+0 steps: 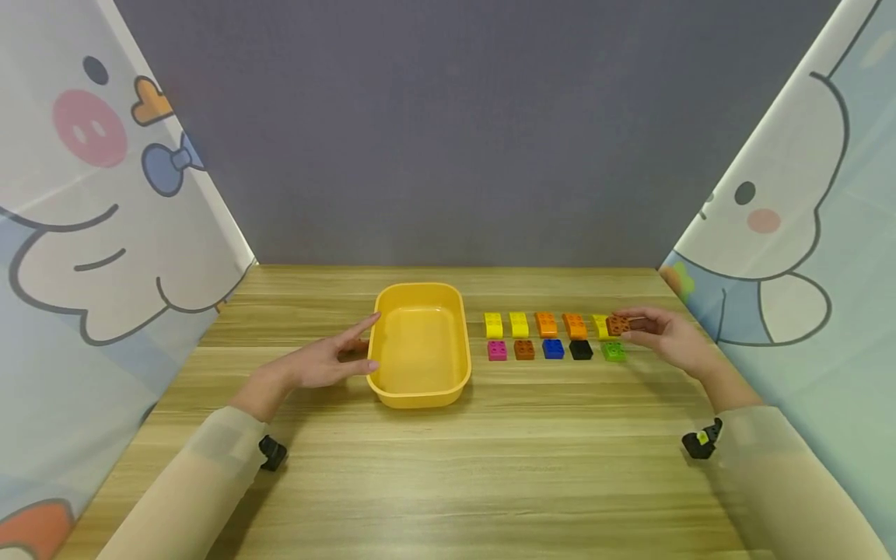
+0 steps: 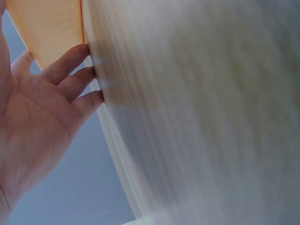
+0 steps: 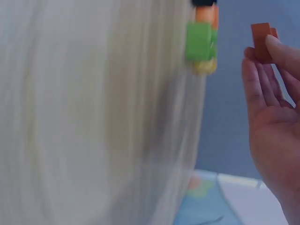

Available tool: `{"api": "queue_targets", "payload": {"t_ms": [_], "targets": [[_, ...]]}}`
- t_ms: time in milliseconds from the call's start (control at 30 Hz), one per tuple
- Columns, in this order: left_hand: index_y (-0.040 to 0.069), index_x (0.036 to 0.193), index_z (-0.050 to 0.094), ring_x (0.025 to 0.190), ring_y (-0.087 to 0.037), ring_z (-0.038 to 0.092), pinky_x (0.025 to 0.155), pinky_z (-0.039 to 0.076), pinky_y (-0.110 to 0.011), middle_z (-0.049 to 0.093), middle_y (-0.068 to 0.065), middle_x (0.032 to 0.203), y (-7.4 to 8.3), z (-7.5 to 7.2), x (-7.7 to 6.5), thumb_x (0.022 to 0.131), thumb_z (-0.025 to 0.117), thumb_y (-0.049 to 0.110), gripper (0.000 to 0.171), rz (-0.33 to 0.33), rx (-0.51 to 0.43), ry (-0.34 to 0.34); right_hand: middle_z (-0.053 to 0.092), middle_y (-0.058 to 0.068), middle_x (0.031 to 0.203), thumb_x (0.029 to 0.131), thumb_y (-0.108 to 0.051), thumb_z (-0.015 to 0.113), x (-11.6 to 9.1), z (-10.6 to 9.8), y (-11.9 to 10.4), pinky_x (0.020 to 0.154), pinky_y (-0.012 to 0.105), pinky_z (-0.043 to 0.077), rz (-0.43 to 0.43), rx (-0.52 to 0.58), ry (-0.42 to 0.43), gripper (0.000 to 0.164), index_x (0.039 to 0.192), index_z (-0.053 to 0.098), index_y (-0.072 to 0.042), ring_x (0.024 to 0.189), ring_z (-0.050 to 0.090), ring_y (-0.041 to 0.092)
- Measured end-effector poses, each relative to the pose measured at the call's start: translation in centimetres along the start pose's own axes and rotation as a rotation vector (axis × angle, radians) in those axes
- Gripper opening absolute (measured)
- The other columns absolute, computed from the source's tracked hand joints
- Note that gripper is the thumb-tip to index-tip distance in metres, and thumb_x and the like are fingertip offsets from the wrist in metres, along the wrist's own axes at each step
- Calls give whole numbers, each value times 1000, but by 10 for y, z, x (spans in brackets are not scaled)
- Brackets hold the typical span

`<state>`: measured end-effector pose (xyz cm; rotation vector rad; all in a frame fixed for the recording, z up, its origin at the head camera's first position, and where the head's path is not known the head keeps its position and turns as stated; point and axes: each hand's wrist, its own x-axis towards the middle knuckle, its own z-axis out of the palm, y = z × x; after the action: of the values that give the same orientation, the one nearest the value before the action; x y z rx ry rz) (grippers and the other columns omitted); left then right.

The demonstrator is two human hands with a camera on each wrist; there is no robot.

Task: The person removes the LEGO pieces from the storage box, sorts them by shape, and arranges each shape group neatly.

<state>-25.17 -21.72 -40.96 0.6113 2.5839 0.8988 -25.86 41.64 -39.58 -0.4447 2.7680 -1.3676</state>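
Between thumb and fingers my right hand [image 1: 663,336] pinches a brown toy brick [image 1: 618,325], raised above the table in the right wrist view. Behind it in the head view, a yellow brick [image 1: 600,327] is partly hidden, and a green brick [image 1: 614,351] lies just in front. My left hand [image 1: 318,361] is at the left side of a yellow tray [image 1: 420,400], its fingers extended and touching the rim. In the left wrist view the palm and several fingertips show beside the tray wall [image 2: 51,28].
Right of the tray, two rows of bricks lie on the wooden table [image 1: 448,474]. The back row has yellow bricks [image 1: 493,325] and orange bricks [image 1: 546,324]; the front row has pink [image 1: 497,351], brown [image 1: 524,350], blue [image 1: 553,349] and black bricks [image 1: 580,350]. A grey panel [image 1: 448,140] stands behind.
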Motion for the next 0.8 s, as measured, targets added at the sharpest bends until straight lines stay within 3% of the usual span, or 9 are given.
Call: {"api": "queue_targets", "payload": {"t_ms": [133, 233, 400, 800], "targets": [[40, 178, 7, 157, -47, 46, 130, 27, -75, 50, -22, 168, -1, 0, -1, 105, 66, 64, 96, -10, -2, 0, 67, 17, 147, 110, -19, 69, -6, -12, 20, 88, 12, 57, 64, -97, -17, 49, 152, 59, 5, 111, 65, -10], [40, 178, 7, 158, -48, 45, 129, 27, -76, 49, -22, 169, -1, 1, -2, 105, 65, 64, 96, -9, 2, -2, 59, 33, 152, 111, -18, 67, -9, -18, 30, 88, 12, 55, 83, -184, -41, 48, 152, 58, 5, 118, 68, 6], [40, 178, 6, 157, -48, 46, 129, 27, -75, 50, -21, 169, -2, 0, -2, 105, 65, 63, 96, -8, 0, -1, 65, 36, 141, 110, -11, 66, -11, -25, 40, 82, 19, 57, 80, -283, -94, 43, 148, 61, 9, 115, 72, 35], [46, 176, 5, 158, -47, 45, 129, 28, -75, 49, -22, 170, -2, 1, -2, 105, 65, 64, 95, -16, 1, -2, 67, 33, 138, 110, -10, 65, -14, -31, 47, 80, 22, 57, 107, -314, -166, 43, 149, 59, 9, 109, 68, 21]]}}
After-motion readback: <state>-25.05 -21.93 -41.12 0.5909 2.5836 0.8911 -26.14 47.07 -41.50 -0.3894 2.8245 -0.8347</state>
